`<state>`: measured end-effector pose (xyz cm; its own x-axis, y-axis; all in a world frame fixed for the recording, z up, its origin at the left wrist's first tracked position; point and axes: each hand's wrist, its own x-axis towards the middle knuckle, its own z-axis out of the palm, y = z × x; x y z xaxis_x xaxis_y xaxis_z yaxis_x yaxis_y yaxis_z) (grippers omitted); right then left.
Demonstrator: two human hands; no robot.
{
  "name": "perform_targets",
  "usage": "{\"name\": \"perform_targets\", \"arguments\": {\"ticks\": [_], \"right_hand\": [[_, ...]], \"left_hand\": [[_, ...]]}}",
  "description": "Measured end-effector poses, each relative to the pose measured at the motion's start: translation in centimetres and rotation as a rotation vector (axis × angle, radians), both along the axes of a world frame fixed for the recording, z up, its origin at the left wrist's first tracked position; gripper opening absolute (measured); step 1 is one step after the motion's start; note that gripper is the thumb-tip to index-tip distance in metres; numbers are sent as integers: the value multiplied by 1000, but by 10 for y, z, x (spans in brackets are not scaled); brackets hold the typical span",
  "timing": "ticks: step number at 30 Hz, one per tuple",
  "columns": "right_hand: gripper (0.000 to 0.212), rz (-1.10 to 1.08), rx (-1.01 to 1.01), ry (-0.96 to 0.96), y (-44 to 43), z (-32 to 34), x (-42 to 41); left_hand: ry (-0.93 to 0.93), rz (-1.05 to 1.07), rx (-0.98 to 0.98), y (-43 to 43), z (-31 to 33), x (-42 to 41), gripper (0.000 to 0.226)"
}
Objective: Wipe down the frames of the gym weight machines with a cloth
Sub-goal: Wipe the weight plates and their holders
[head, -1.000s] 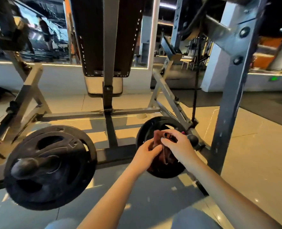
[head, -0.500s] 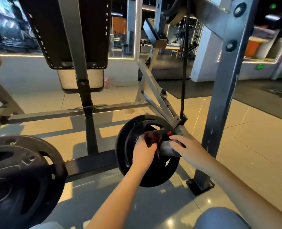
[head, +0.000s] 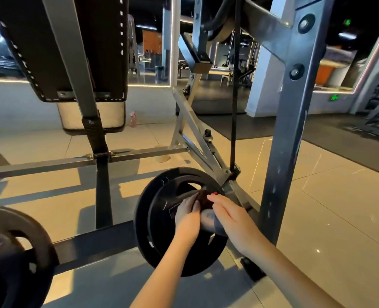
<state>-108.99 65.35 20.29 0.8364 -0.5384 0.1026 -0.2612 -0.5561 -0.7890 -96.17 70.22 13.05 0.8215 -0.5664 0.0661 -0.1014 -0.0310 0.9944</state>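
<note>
Cloth (head: 205,200), dark red, is bunched on the grey peg (head: 209,221) at the hub of the black weight plate (head: 159,210). Left hand (head: 187,215) grips it, fingers curled. Right hand (head: 230,215) lies over the peg, fingers nearly straight, tips touching it. Frame upright (head: 284,152) stands just beside.

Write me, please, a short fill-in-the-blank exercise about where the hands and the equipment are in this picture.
1. The left hand and right hand meet on a dark ____ at the hub of the weight plate.
2. That plate hangs just ____ of the grey upright post.
3. The small spray bottle stands on the ____.
Missing words: cloth; left; floor.
</note>
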Motion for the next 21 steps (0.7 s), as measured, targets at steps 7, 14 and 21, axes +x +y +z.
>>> {"name": "perform_targets", "arguments": {"ticks": [7,14,21], "right_hand": [[36,6,-47,-16,-9,-9,8],[54,4,-75,-115,-8,-9,9],[65,-118,-71,-38,0,-14,3]], "left_hand": [[-137,-22,234,32,5,-1,48],[-195,20,272,19,0,6,37],[-321,35,167,5,-8,19,28]]}}
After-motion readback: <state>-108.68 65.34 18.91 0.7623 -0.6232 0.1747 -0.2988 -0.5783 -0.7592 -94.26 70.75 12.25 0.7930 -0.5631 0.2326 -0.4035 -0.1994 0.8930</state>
